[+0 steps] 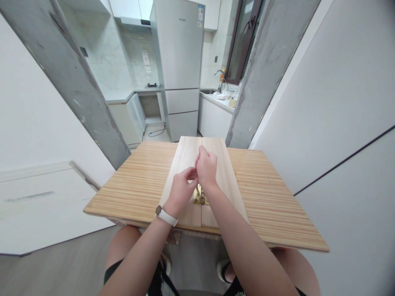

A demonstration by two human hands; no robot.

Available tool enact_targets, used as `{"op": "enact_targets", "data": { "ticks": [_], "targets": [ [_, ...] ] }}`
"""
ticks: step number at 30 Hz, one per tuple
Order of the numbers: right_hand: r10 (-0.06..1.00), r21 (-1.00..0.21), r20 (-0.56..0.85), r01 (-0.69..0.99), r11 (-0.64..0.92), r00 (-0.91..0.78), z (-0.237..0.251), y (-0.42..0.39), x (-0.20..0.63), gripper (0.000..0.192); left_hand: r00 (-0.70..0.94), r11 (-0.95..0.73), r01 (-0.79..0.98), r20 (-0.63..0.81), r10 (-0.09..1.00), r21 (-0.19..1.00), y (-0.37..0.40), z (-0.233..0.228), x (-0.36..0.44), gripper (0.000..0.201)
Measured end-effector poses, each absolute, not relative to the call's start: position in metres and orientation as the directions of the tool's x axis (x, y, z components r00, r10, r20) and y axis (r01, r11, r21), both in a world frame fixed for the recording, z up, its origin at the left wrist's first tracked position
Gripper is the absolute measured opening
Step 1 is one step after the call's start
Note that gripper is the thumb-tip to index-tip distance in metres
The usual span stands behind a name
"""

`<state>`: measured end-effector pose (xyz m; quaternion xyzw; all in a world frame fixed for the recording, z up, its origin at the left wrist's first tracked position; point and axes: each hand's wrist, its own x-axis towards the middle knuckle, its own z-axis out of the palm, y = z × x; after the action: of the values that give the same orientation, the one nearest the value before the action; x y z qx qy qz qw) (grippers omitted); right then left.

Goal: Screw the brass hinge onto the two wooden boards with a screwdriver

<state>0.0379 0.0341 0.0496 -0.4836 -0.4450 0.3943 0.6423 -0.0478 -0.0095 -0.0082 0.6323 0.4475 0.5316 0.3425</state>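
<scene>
Two pale wooden boards lie side by side on the table, the left board (184, 154) and the right board (230, 181) meeting along a straight seam. A brass-coloured hinge (196, 195) spans that seam near the close end, partly covered by my right forearm. Just beyond the hinge, my left hand (182, 186) is closed with thumb and fingers pinched towards my other hand. My right hand (206, 166) is curled into a closed grip over the seam, fingertips turned inward. Whatever sits between the fingers of either hand is hidden.
The striped wooden table (138, 179) extends on both sides of the boards, its near edge above my knees. White panels stand left and right. Behind the table are grey pillars, a refrigerator (182, 49) and a sink counter (216, 98).
</scene>
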Motion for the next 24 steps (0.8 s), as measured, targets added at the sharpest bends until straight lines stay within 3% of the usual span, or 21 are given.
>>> {"op": "enact_targets", "data": {
  "ticks": [5, 8, 11, 14, 18, 21, 24],
  "targets": [
    [0.971, -0.954, 0.158, -0.283, 0.103, -0.179, 0.060, 0.047, 0.060, 0.049, 0.228, -0.284, -0.083, 0.296, 0.928, 0.955, 0.007, -0.008, -0.060, 0.027],
    [0.858, -0.948, 0.143, -0.318, -0.025, -0.493, 0.067, 0.050, 0.070, 0.052, 0.321, -0.290, -0.163, 0.328, 0.888, 0.943, 0.012, -0.005, -0.063, 0.028],
    [0.752, -0.961, 0.111, -0.264, -0.087, -0.650, 0.069, 0.051, 0.075, 0.056, 0.338, -0.321, -0.143, 0.351, 0.873, 0.936, 0.013, -0.004, -0.062, 0.024],
    [0.808, -0.971, 0.119, -0.238, -0.028, -0.578, 0.065, 0.049, 0.072, 0.059, 0.283, -0.333, -0.076, 0.341, 0.897, 0.940, 0.013, -0.007, -0.061, 0.025],
    [0.924, -0.964, 0.247, -0.172, 0.203, -0.292, 0.062, 0.037, 0.060, 0.056, 0.188, -0.330, -0.020, 0.327, 0.926, 0.944, 0.009, -0.011, -0.062, 0.023],
    [0.938, -0.934, 0.343, -0.127, 0.335, -0.047, 0.062, 0.023, 0.051, 0.048, 0.106, -0.360, 0.030, 0.355, 0.929, 0.933, -0.001, -0.009, -0.059, 0.022],
    [0.931, -0.931, 0.347, -0.078, 0.357, 0.114, 0.063, 0.006, 0.040, 0.039, -0.020, -0.377, 0.187, 0.388, 0.922, 0.907, -0.013, -0.007, -0.051, 0.017]
  ]
}}
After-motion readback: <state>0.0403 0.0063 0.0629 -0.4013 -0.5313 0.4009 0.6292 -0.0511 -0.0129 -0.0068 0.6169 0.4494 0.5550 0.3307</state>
